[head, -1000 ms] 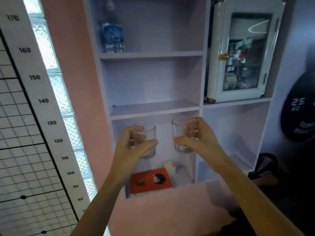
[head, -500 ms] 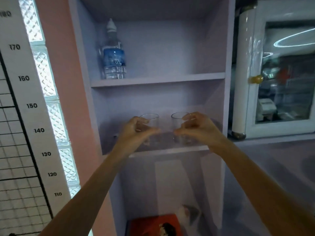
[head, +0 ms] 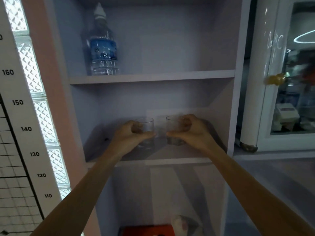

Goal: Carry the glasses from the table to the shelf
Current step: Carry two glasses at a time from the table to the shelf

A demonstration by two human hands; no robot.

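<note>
Two clear tumblers stand upright side by side inside the middle compartment of a pale lilac shelf unit [head: 153, 161]. My left hand [head: 131, 135] is wrapped around the left glass [head: 147, 128]. My right hand [head: 190, 132] grips the right glass [head: 173, 123]. Both glass bottoms sit on or just above the shelf board; I cannot tell if they touch it. A small gap separates the two glasses. My fingers hide part of each glass.
A water bottle [head: 103, 48] with a blue label stands on the shelf above, at its left. A white glass-door cabinet [head: 288, 79] with a brass knob is at the right. A red box [head: 148, 230] lies in the lower compartment. A height chart [head: 18, 116] hangs at the left.
Both hands rose with the glasses from in front of the lower compartment into the middle compartment and now hold them low over its board. The view moved closer.
</note>
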